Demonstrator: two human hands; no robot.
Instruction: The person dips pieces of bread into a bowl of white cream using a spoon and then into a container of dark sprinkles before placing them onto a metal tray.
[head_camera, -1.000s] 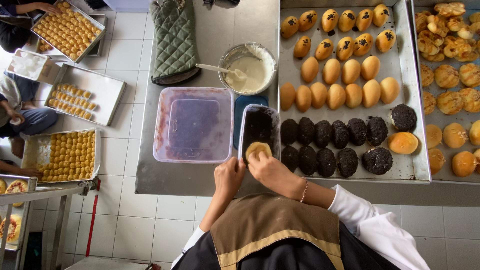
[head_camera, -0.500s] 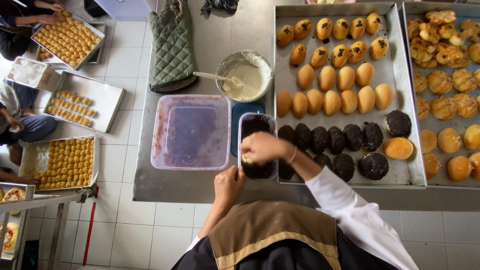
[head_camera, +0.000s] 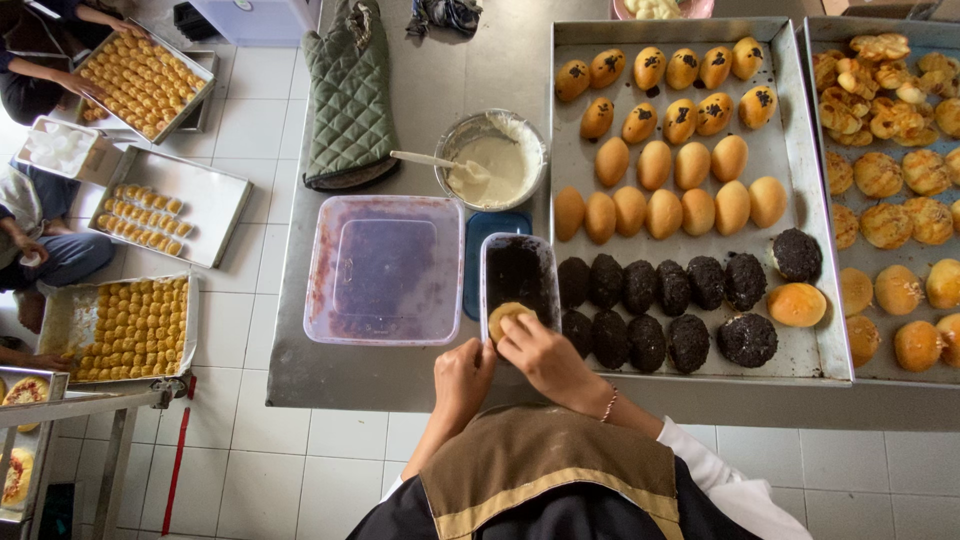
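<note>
Working left to right, your bench carried a square clear plastic tub (head_camera: 385, 268) with a purple-stained floor, standing on the steel table (head_camera: 300, 370) near its front edge. Behind it lay a green quilted oven mitt (head_camera: 350, 95), and to its right a round metal bowl (head_camera: 492, 158) of white cream with a spatula resting in it. A flat blue lid (head_camera: 480, 250) sat under the bowl's front side. Just right of the tub stood a narrow clear container (head_camera: 520, 275) of dark crumbs, touching the long baking tray (head_camera: 700, 185). That tray held golden buns at the back, some with dark spots on top, plain ones in the middle, and crumb-coated black ones at the front. A second tray (head_camera: 900, 190) of twisted and round pastries sat at the far right.

Your left hand (head_camera: 462, 375) was at the table's front edge, below the container, fingers curled loosely; I could not tell whether it held anything. Your right hand (head_camera: 545, 358) reached in from the right with the wrist bent, fingertips pinching a pale round bun (head_camera: 506, 318) at the near end of the crumb container. The bun sat inside that container, on the crumbs.

On the floor at far left, other people's hands tended trays of small yellow pastries (head_camera: 140, 75).
</note>
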